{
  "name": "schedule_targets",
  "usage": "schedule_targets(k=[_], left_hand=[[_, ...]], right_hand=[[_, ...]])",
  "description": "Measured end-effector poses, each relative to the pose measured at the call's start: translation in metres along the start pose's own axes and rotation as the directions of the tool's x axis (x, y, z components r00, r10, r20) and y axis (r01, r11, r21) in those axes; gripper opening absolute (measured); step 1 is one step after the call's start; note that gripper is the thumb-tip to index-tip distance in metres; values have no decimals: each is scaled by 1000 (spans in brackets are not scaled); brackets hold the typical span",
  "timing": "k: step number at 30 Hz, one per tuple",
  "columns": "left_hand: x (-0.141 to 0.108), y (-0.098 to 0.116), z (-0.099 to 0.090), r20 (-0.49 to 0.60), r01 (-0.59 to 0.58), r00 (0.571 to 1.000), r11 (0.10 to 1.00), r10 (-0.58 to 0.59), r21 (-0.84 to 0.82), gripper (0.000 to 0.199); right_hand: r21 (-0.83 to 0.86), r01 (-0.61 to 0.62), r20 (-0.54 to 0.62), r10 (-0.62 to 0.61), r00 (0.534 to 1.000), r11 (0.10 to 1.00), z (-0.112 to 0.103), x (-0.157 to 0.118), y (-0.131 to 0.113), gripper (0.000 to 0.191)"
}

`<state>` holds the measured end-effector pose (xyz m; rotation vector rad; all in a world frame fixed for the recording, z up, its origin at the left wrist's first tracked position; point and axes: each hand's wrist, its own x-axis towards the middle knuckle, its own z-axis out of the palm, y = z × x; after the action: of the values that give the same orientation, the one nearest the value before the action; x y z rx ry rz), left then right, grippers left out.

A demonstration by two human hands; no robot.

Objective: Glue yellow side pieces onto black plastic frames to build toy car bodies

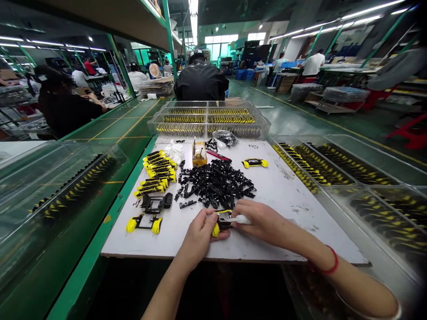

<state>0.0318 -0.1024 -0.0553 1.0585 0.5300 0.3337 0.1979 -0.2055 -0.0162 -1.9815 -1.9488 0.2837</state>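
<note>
Near the front edge of the white board (283, 240), my left hand (198, 229) is closed around a black-and-yellow plastic frame (216, 230). My right hand (255, 218) grips a white tool (243, 219) whose tip end, hidden by fingers, is against or just over that frame; its kind is unclear. Just beyond both hands lies a heap of small black plastic parts (216, 180). Left of the heap are stacked black-and-yellow frames (160, 171). Closer on the left lie a yellow-ended frame (144, 223) and a black frame (156, 203). Another yellow-ended frame (255, 163) rests at the right.
A small yellowish box (199, 155), a red pen-like tool (218, 156) and a clear plastic bag (226, 138) lie behind the heap. Clear trays with black-and-yellow parts stand at the back (207, 104), right (328, 189) and left (20, 195). A person (202, 82) sits ahead.
</note>
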Motion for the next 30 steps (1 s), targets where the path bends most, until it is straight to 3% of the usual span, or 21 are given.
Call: schedule_targets(k=[6, 18, 30], left_hand=[[1, 1, -3, 22, 45, 999, 999, -45, -11, 29], [3, -3, -6, 63, 29, 998, 999, -27, -33, 30], [-2, 6, -3, 102, 27, 995, 995, -17, -98, 21]], right_hand=[[-54, 38, 99, -33, 995, 998, -9, 4, -2, 3], [-168, 35, 105, -17, 994, 985, -8, 0, -10, 7], [-243, 62, 135, -29, 990, 968, -15, 2, -19, 5]])
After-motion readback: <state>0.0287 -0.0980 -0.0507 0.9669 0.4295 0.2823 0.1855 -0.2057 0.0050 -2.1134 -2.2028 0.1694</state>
